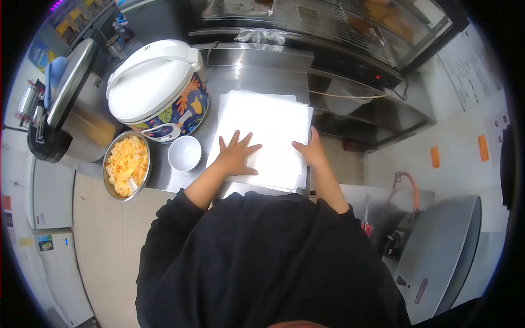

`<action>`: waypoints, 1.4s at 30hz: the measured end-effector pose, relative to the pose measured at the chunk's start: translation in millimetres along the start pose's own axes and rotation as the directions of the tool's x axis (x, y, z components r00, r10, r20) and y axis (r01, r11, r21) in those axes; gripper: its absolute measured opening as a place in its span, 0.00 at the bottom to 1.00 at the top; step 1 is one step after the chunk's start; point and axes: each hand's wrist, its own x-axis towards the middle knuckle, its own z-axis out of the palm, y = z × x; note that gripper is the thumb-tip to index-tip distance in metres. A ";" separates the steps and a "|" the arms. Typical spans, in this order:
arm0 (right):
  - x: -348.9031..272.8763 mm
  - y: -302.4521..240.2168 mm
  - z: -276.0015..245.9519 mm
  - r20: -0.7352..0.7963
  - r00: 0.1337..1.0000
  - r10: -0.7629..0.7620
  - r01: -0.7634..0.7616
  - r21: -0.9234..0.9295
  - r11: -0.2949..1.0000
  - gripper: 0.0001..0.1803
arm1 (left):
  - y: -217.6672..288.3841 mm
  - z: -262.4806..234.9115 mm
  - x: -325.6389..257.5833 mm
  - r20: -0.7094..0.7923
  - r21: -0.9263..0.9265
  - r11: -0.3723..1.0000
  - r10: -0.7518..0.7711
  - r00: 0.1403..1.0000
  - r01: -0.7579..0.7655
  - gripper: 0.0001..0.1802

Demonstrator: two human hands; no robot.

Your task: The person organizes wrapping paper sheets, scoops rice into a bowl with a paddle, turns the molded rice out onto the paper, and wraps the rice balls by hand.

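Observation:
A stack of white paper sheets lies on the steel counter in front of me, its edges not quite lined up. My left hand rests flat on the left part of the top sheet, fingers spread. At the stack's right edge is my right hand, thumb over the top and the other fingers along the side; whether they grip any sheets is hidden. Left of the stack stands a small white bowl. Beside it, a metal bowl holds orange and white crumbly food with a utensil in it.
A rice cooker with a white lid and leaf pattern stands behind the bowls, next to a large steel container. A wire-racked display cabinet rises at the back. Red-handled scissors and a grey lidded appliance are at right.

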 end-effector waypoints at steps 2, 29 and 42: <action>4.4 11.2 6.7 -0.023 0.999 -0.027 0.026 -0.057 0.998 0.48 | -3.0 1.1 -1.1 0.013 0.018 0.996 0.085 0.996 -0.085 0.47; -64.1 -15.2 44.9 0.347 0.938 -0.019 0.316 -0.829 0.461 0.47 | -15.9 35.1 -31.6 -0.243 0.106 0.978 0.200 0.949 -0.179 0.44; -17.7 -13.2 113.2 0.572 0.646 -0.506 0.762 -0.439 0.476 0.19 | -31.6 48.7 -56.9 -0.110 0.147 0.955 0.274 0.955 -0.257 0.28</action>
